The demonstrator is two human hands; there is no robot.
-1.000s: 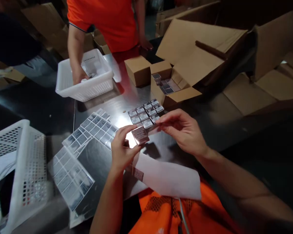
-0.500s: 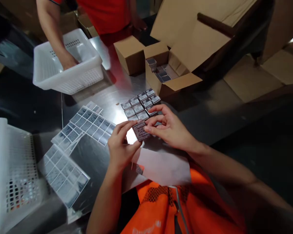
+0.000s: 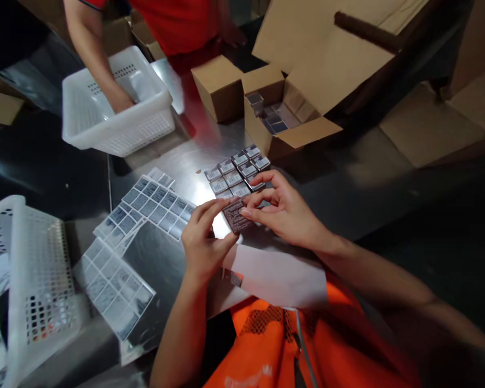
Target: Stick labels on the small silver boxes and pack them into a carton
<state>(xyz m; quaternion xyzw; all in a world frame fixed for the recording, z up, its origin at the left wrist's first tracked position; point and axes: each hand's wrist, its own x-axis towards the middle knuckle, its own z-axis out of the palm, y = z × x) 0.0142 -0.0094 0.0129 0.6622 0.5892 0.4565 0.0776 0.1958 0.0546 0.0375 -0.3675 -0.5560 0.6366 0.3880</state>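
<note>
Box, small and brown, pinched between both hands above steel table: left hand fingers grip its 8 o'clock edge, right hand fingertips press its 3 o'clock side. Labelled boxes cluster at 12 o'clock, touching; label sheets at 9 o'clock; open carton beyond.

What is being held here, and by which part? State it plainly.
A small dark box, pinched at its left edge by the left hand and at its right edge by the right hand.
</note>
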